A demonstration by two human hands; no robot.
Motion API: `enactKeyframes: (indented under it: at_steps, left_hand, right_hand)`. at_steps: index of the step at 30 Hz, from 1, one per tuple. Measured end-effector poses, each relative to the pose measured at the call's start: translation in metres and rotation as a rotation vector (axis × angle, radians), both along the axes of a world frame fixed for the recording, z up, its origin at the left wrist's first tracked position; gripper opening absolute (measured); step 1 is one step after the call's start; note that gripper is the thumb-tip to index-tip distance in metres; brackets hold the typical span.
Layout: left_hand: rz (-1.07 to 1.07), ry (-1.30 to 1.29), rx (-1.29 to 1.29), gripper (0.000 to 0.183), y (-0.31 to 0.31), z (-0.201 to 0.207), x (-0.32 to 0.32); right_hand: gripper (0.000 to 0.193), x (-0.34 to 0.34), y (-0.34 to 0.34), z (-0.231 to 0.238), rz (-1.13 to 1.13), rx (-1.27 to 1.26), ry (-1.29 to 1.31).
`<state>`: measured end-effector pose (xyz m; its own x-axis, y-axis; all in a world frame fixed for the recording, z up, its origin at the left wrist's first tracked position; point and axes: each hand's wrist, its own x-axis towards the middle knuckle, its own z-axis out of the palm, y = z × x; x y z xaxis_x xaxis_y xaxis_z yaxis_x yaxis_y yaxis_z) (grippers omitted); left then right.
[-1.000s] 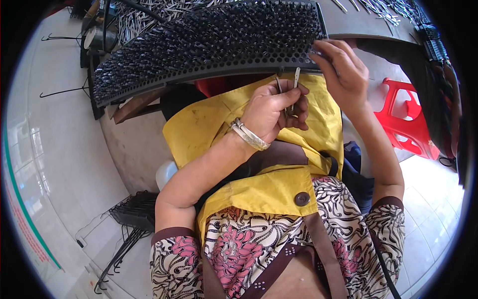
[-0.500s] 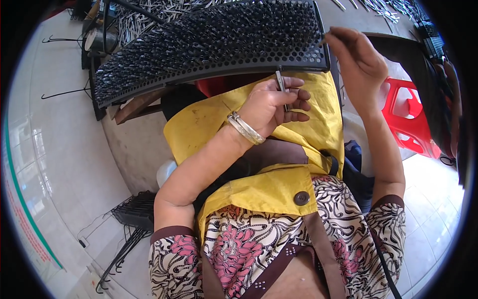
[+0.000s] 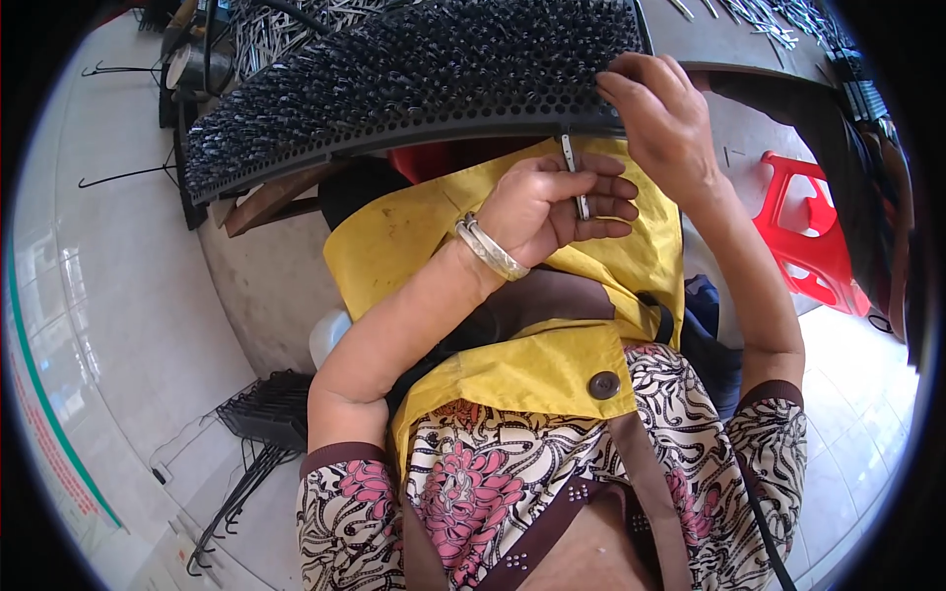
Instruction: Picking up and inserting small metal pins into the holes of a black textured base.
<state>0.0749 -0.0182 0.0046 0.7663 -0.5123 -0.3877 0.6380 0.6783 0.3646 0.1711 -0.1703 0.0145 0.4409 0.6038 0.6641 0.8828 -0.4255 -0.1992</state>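
A slim silvery metal strip [image 3: 568,152] stands tilted between the thumb and fingers of my left hand [image 3: 537,205], palm turned up, just below the near edge of a long black perforated board [image 3: 424,126]. Dark slender pieces [image 3: 394,74] bristle from most of the board's holes. Toward the near right, rows of holes show bare. Over that right end is my right hand [image 3: 672,128], fingertips brought together close to the holes. Whatever those fingertips hold, if anything, is too small to make out.
Heaps of loose metal strips [image 3: 271,44] lie beyond the board, with more at the far right. A red plastic stool [image 3: 813,236] stands at right, beside a person's dark-clothed leg [image 3: 769,98]. Black hooked wire racks [image 3: 266,414] are on the left. A yellow apron [image 3: 384,231] covers my lap.
My right hand has moved left, from beside the board's right edge to over its holes. My left hand, still holding the strip, has shifted slightly right.
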Motion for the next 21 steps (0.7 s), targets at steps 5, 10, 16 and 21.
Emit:
enactKeyframes:
  at_steps: [5, 10, 16, 21]
  left_hand:
    - [-0.058, -0.037, -0.093, 0.028, 0.0, 0.006, 0.0]
    - [-0.251, -0.118, -0.199, 0.038, -0.005, 0.008, -0.002]
    - [-0.329, -0.134, -0.162, 0.045, -0.009, 0.01, -0.002]
    - [-0.305, -0.107, -0.168, 0.044, -0.012, 0.014, -0.001]
  right_hand:
    - [0.024, -0.038, 0.002, 0.022, 0.029, 0.342, 1.028]
    - [0.021, -0.048, -0.008, 0.03, 0.011, 0.385, 1.247]
    - [0.013, -0.053, -0.017, 0.03, -0.054, 0.447, 1.351]
    - [0.01, -0.047, -0.029, 0.032, -0.061, 0.473, 1.396]
